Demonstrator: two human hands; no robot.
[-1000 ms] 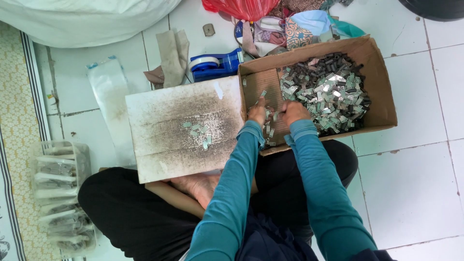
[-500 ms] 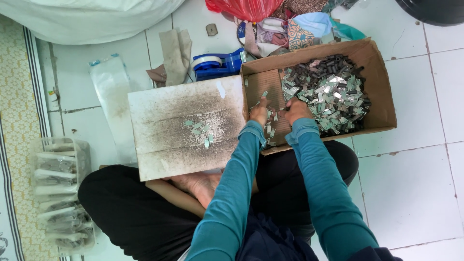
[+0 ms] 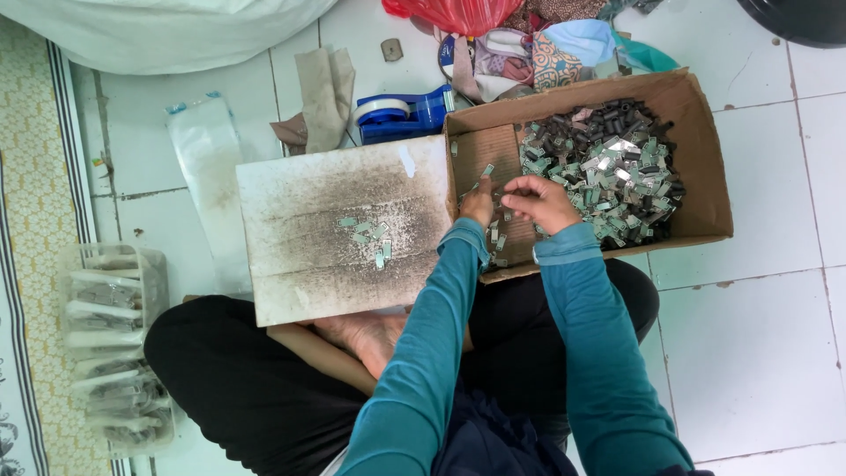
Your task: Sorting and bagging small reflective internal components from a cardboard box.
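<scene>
White tiled floor (image 3: 758, 353), and the person sits cross-legged; a stained board (image 3: 344, 229) carries a few small metal tabs (image 3: 368, 234). Left hand (image 3: 478, 204) and right hand (image 3: 545, 201) pinch tabs inside the cardboard box (image 3: 705, 150), beside the heap (image 3: 608, 167): light, stiff, likely slippery pieces, best nipped by their edges.

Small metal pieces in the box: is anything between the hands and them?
Nothing visible. Both the left hand and the right hand are already inside the cardboard box, with the small metal pieces heaped open right beside the right hand and a few scattered under the fingers.
</scene>
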